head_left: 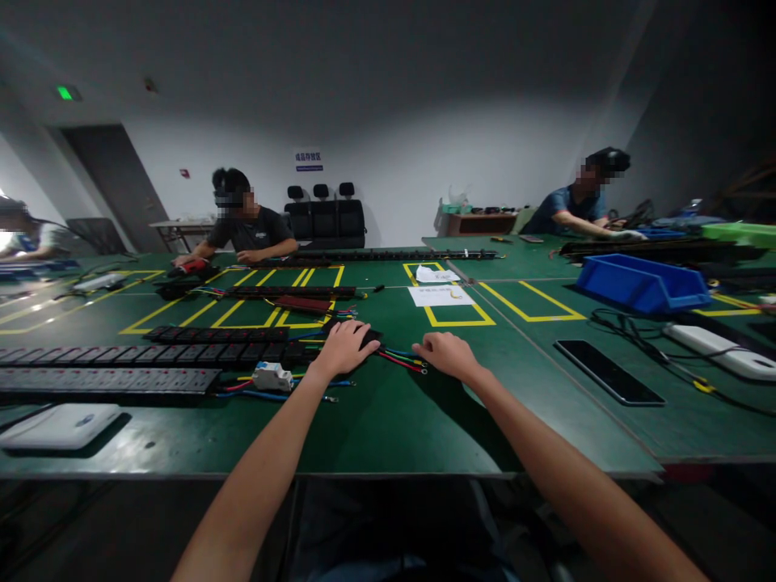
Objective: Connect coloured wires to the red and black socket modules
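Note:
My left hand [345,349] is closed over the black end of a long power strip [242,353], at the point where its wires come out. Blue, green-yellow and red wires [397,358] with ring terminals fan out to the right from under my fingers. At their far end, the curled fingers of my right hand [449,354] pinch the blue wire near its tip; the tip itself is hidden. Closer to me lies a grey power strip [121,381], with a white circuit breaker [272,376] on its leads and loose blue wires beside it.
More strips [291,292] lie beyond my left hand. Printed papers [440,296] sit within yellow tape outlines. To the right are a phone [608,372], a blue bin [643,283], black cables and a white device [724,350]. Another white device [64,425] lies front left. Co-workers sit across the table.

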`<state>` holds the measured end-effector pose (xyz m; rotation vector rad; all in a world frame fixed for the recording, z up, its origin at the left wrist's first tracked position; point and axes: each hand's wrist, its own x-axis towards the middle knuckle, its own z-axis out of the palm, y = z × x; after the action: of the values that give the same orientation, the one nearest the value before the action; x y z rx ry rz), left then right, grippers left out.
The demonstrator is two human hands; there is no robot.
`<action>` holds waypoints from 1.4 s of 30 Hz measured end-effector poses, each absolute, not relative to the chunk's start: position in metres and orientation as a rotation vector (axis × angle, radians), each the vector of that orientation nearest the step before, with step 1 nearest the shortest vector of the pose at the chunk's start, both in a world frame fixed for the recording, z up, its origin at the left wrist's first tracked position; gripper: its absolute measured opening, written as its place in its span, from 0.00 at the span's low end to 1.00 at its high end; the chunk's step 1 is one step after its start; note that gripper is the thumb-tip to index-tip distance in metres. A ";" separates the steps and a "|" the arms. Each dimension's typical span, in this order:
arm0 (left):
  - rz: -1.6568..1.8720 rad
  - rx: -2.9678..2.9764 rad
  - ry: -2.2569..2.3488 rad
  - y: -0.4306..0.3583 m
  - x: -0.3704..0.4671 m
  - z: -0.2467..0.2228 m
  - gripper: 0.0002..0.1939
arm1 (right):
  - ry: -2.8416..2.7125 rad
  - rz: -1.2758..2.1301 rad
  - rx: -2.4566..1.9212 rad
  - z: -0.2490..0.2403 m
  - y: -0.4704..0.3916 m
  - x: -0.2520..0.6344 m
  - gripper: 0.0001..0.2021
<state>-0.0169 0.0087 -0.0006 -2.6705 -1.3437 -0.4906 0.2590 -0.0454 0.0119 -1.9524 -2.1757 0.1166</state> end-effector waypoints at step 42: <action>-0.507 -2.674 -1.334 0.010 -0.017 -0.002 0.35 | -2.306 0.352 -1.458 0.007 -0.046 0.262 0.14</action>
<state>-0.0172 0.0095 -0.0024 -2.6743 -1.3336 -0.5074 0.2620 -0.0457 0.0069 -1.4582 -2.3065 0.3524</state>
